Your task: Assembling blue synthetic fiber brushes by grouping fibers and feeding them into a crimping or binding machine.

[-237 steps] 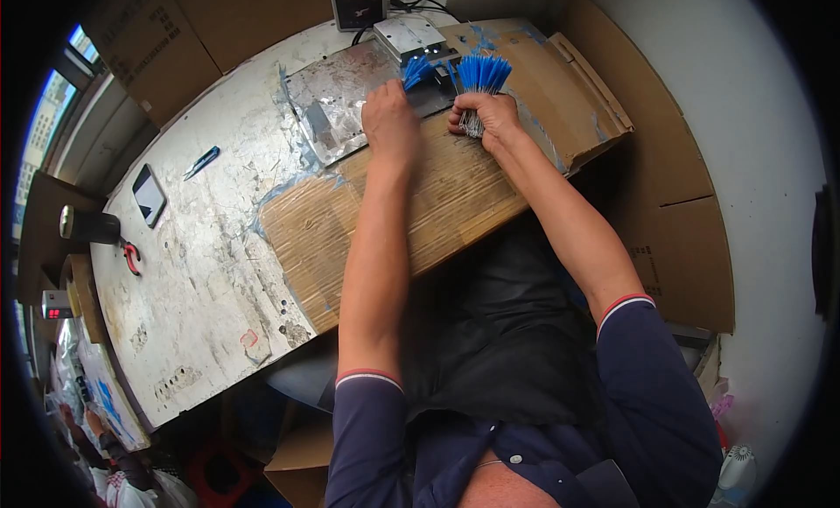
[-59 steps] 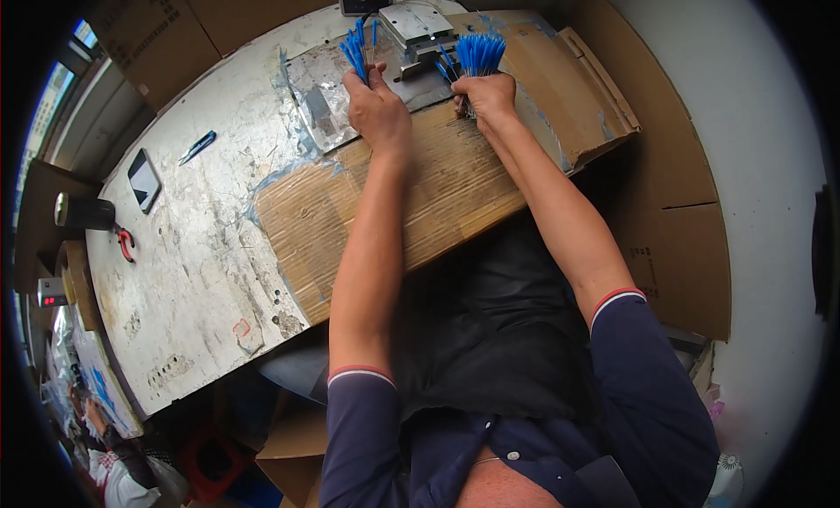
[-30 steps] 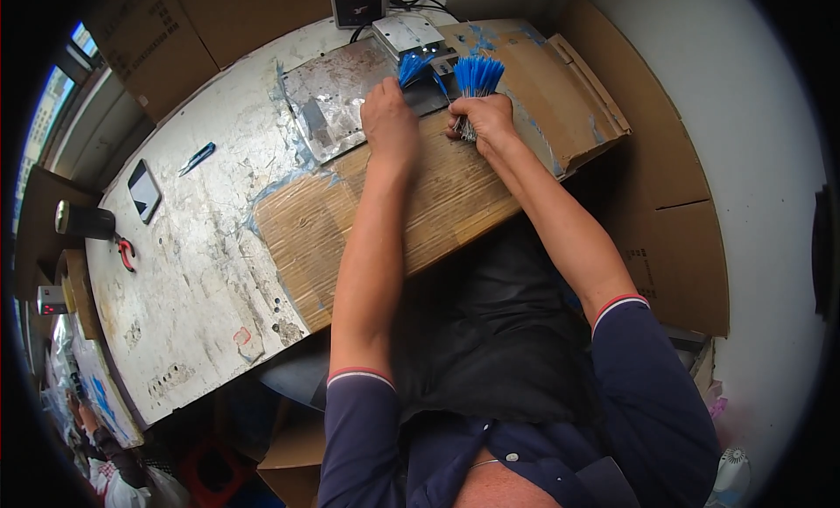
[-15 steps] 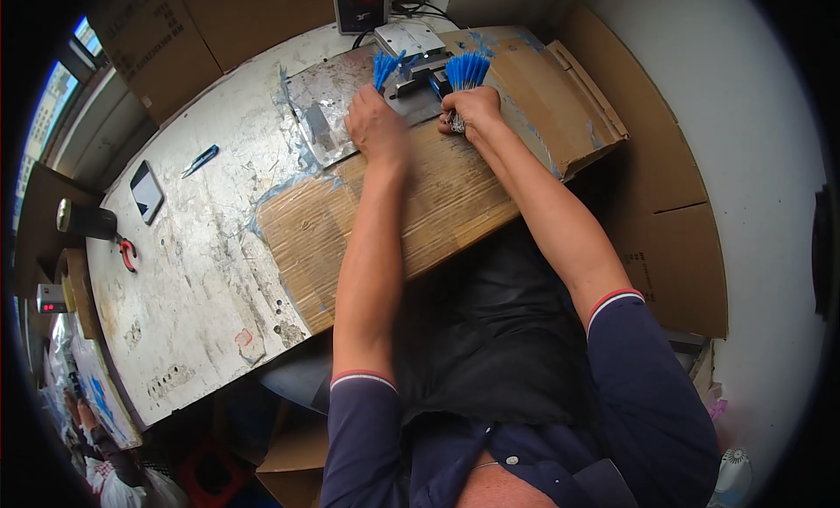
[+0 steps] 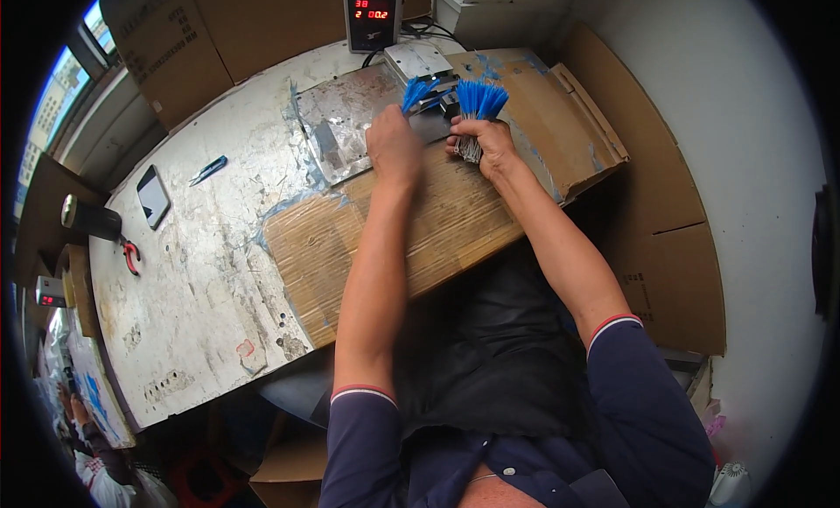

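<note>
My right hand (image 5: 493,142) is closed round a thick bunch of thin silvery-stemmed pieces with blue ends (image 5: 481,98). Their blue ends fan out above the fist, and looped stem ends show below it. My left hand (image 5: 394,145), slightly smeared by motion, is closed on a smaller bunch of like blue-ended pieces (image 5: 418,93), which leans toward the right. Just beyond the two hands is a small metal fixture (image 5: 433,97) on a metal plate (image 5: 346,105), partly hidden by the blue pieces.
A box with a red lit display (image 5: 373,18) stands at the back. On the worn white table (image 5: 219,272) lie a phone (image 5: 153,197), a blue cutter (image 5: 209,169), a dark cylinder (image 5: 90,217) and red-handled pliers (image 5: 131,257). Cardboard (image 5: 560,123) borders the right. Another person's hand (image 5: 80,410) shows lower left.
My left hand and its bunch have shifted right, closer to the right-hand bunch. More looped stems show below my right hand. The display digits have changed, and the view has shifted slightly.
</note>
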Demonstrator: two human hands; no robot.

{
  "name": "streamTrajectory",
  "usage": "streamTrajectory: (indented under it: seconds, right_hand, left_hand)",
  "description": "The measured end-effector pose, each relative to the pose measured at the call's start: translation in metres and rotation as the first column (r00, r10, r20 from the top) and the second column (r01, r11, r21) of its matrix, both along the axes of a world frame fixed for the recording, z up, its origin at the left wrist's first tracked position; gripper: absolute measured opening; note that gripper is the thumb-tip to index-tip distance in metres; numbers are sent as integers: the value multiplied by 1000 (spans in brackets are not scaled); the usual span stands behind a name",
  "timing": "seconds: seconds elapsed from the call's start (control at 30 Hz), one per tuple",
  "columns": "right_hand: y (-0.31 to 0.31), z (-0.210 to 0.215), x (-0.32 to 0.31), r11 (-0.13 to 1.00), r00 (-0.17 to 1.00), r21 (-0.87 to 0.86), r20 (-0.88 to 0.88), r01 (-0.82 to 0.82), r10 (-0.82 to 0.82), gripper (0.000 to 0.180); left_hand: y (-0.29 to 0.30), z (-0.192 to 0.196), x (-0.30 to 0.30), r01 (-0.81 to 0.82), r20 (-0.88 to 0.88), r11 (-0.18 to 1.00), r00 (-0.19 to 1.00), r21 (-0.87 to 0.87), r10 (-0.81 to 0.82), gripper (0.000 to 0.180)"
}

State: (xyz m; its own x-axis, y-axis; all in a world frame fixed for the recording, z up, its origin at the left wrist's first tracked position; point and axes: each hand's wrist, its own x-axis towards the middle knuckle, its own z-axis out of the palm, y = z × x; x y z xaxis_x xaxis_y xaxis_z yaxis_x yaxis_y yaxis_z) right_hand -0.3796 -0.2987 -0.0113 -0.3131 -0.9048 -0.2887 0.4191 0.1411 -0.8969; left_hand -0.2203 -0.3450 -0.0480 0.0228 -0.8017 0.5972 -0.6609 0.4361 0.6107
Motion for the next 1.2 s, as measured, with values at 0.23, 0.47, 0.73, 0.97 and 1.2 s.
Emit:
streamTrajectory:
  seconds: [0.23, 0.47, 0.73, 0.97, 1.2]
  right_hand:
    - [17, 9, -18, 949, 954, -111, -74, -296, 289, 39]
    - [16, -1, 1, 958, 970, -155, -27, -241, 240, 25]
    - [26, -25, -3, 956, 980, -229, -117, -186, 162, 23]
    - [18, -27, -4, 953, 964, -198, -182, -229, 194, 19]
    - [24, -11, 1, 965, 961, -145, -204, -217, 186, 17]
  left_hand:
    - [-7, 5, -4, 29, 23, 1000, 999, 3, -29, 6]
    - [-6, -8, 7, 5, 117, 997, 993, -73, 4, 12]
    - [1, -12, -9, -139, 219, 978, 961, -159, 172, 11]
    - [5, -9, 0, -1, -290, 998, 957, -69, -19, 21]
    - [27, 14, -2, 174, -509, 985, 848, 2, -149, 25]
